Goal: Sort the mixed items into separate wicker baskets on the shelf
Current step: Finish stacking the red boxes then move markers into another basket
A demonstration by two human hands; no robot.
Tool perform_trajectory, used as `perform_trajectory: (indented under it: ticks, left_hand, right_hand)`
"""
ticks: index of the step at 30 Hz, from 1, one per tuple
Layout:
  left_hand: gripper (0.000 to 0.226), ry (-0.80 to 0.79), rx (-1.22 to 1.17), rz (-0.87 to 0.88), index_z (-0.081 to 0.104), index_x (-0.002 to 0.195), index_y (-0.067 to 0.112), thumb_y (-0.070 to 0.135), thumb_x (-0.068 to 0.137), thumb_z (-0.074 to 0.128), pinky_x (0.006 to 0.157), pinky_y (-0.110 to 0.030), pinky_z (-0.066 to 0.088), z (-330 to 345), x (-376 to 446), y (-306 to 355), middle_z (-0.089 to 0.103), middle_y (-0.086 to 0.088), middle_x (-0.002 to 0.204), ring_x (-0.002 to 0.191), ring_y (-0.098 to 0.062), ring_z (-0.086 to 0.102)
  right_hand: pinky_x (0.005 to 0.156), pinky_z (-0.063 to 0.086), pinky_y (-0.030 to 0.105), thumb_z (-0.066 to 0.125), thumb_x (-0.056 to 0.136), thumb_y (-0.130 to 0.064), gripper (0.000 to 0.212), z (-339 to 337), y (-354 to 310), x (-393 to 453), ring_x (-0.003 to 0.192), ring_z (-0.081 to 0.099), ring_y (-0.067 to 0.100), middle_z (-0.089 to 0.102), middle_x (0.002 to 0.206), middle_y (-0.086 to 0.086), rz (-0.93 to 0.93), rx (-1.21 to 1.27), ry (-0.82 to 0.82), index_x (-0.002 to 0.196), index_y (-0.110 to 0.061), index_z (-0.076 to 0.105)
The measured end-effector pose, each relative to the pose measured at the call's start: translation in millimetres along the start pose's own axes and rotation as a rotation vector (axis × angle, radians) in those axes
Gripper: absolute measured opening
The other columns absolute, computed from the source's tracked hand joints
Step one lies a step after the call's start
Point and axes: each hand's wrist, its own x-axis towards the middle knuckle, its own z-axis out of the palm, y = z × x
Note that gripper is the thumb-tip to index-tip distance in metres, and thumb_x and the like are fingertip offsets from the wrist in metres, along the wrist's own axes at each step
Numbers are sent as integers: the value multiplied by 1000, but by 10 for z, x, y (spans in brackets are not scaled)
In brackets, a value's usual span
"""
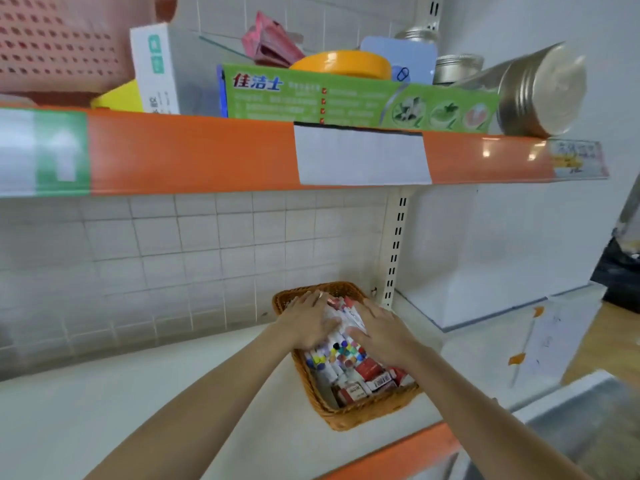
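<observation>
Presently, a brown wicker basket (349, 415) sits on the lower shelf (173, 393), packed with colour-capped tubes (341, 355) and red-white boxes (367, 382). Both hands, left (306, 322) and right (379, 329), rest flat-fingered on its contents, gripping nothing.

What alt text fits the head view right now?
Both hands, left hand and right hand, press on small boxes and markers in a wicker basket on a white shelf; above, an orange-edged shelf holds a green toothpaste box.

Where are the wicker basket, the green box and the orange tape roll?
wicker basket (360, 415): head view, near woven rim.
green box (346, 102): head view, printed front face.
orange tape roll (343, 64): head view, top of its outer band.
</observation>
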Motion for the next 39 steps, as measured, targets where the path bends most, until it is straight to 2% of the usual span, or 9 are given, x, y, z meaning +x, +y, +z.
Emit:
perform_trajectory:
  ticks: [6, 10, 14, 17, 25, 28, 31, 35, 39]
  left_hand:
    - [66, -36, -46, 49, 9, 154, 11, 43, 102, 33, 120, -35, 10, -3, 423, -111, 6, -7, 161, 148, -23, 7]
    - [59, -62, -51, 61, 12, 154, 11, 27, 101, 34, 119, -36, 14, 33, 577, -155, 13, -9, 160, 147, -25, 11]
    - [40, 49, 39, 78, 47, 134, 9, 17, 95, 40, 101, -35, 32, 57, 680, -181, 38, -9, 135, 126, -27, 31]
    - [30, 123, 25, 76, 59, 120, 11, 18, 94, 44, 92, -32, 34, 85, 721, -219, 39, -5, 118, 115, -24, 35]
    - [30, 242, -104, 99, 50, 123, 13, 20, 94, 46, 93, -29, 32, 114, 660, -260, 48, -4, 121, 116, -20, 41]
    - [31, 297, -205, 95, 53, 123, 13, 23, 93, 53, 89, -27, 38, 89, 515, -239, 47, -3, 118, 109, -20, 48]
    - [30, 342, -276, 67, 58, 120, 10, 16, 92, 54, 84, -26, 42, 30, 295, -180, 47, -4, 115, 98, -19, 54]
    - [32, 431, -334, 6, 62, 120, 8, 10, 88, 59, 81, -14, 35, 36, -89, -108, 50, -6, 116, 104, -20, 54]
    - [34, 515, -381, -74, 65, 118, 7, 12, 84, 67, 78, -10, 32, 56, -566, -118, 54, -8, 115, 103, -22, 56]
  right_hand:
    - [109, 30, 34, 44, 100, -33, 54, -3, 59, 371, 135, 35, 22, 37, 149, 6, 27, -24, 139, 148, -14, 30]
    - [108, 31, 36, 46, 99, -30, 43, 19, 54, 544, 133, 34, 25, 39, 143, 10, 77, -133, 137, 137, -9, 45]
    - [105, 32, 37, 44, 99, -39, 41, 40, 54, 631, 130, 33, 25, 38, 139, 11, 120, -156, 145, 125, -10, 58]
    - [105, 33, 37, 44, 100, -40, 40, 42, 33, 664, 130, 34, 25, 38, 138, 10, 132, -177, 154, 124, -12, 60]
    - [93, 39, 30, 41, 99, -16, 28, 60, 14, 570, 115, 47, 22, 53, 123, 8, 119, -58, 306, 117, -6, 61]
    - [70, 41, 26, 40, 98, -15, 24, 34, -10, 465, 86, 52, 20, 62, 103, 11, 122, 52, 360, 109, -3, 58]
    - [48, 28, 21, 40, 98, -17, 14, 19, -51, 293, 68, 48, 20, 54, 82, 7, 109, 143, 359, 98, -7, 51]
    - [46, 27, 21, 45, 99, -19, 11, 1, -196, -28, 57, 44, 13, 48, 68, -1, 1, 261, 347, 95, -9, 46]
    - [61, 44, 33, 52, 96, -19, 16, -6, -497, -310, 69, 57, 20, 56, 76, 3, -115, 344, 328, 105, -6, 53]
